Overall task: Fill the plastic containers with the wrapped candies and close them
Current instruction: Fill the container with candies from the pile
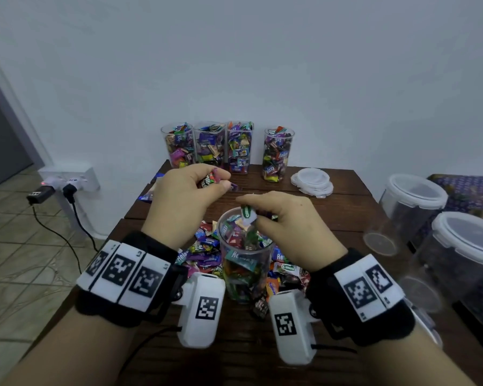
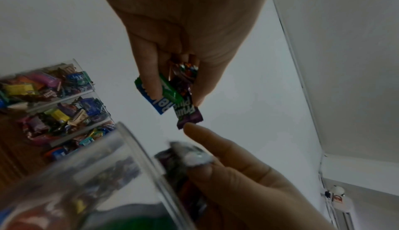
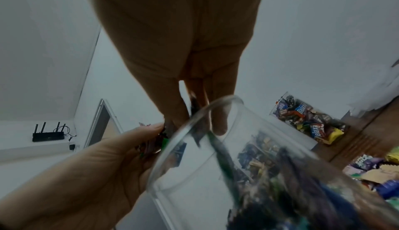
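Observation:
A clear plastic container (image 1: pixel 244 270), partly filled with wrapped candies, stands on the wooden table (image 1: pixel 332 215) inside a loose candy pile (image 1: pixel 204 253). My right hand (image 1: pixel 251 213) hovers over its rim and pinches several candies, one green and white (image 1: pixel 247 214). My left hand (image 1: pixel 219 181) is raised just behind and left of the container and grips a few candies (image 2: pixel 187 112), green-blue and purple ones. In the right wrist view the right fingers (image 3: pixel 218 122) sit at the container rim (image 3: pixel 194 119), with the left hand (image 3: pixel 151 136) beside it.
Four filled, lidless containers (image 1: pixel 209 143) line the wall at the table's back. White lids (image 1: pixel 313 181) are stacked at back right. Empty lidded containers (image 1: pixel 413 201) stand at the right. A power strip (image 1: pixel 70 176) with cables sits on the floor at the left.

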Available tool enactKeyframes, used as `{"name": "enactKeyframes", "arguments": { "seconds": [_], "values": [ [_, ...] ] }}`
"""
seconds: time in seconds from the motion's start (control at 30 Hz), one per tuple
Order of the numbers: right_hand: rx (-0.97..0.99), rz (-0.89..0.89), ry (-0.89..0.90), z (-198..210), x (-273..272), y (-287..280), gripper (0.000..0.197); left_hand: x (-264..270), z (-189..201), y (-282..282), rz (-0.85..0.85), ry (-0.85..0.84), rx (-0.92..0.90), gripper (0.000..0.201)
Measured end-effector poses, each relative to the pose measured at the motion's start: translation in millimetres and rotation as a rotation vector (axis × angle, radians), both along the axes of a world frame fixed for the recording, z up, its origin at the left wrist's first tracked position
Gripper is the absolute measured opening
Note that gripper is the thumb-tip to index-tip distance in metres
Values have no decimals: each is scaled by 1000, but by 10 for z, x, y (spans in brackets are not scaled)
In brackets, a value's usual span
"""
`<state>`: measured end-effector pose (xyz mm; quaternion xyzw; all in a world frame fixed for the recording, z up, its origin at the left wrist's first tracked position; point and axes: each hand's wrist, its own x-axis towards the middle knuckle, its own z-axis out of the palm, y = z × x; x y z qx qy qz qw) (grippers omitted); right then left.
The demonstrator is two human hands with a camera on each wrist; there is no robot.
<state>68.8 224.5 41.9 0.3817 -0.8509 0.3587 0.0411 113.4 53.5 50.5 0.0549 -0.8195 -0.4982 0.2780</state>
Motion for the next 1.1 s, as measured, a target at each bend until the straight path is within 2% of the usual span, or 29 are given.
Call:
{"name": "enactKeyframes", "arguments": {
  "seconds": [0.13,0.27,0.4,0.47,0.53,0.63,0.83,0.97,1.1],
  "values": [
    [3,-13,2,-12,17,53,39,0,-7,27,-29,13,14,11],
    [-221,-72,-73,-152,82,121,48,-2,-16,44,-53,7,28,14],
    [-315,-49,-431,-451,139,166,101,8,5,87,-116,-13,57,13],
    [-343,-11,-555,-550,154,165,111,14,6,120,-155,-37,64,13],
    [-373,29,-598,-599,170,149,102,22,-6,159,-196,-57,60,12],
    [-401,56,-583,-667,170,110,73,25,-55,208,-254,-93,46,12],
    [-428,44,-557,-754,145,83,69,17,-101,255,-312,-150,-8,21],
    [-445,66,-559,-738,158,94,70,28,-95,251,-394,-206,22,28],
    [-451,73,-575,-718,161,99,74,30,-84,250,-413,-190,19,26]
  ]
}}
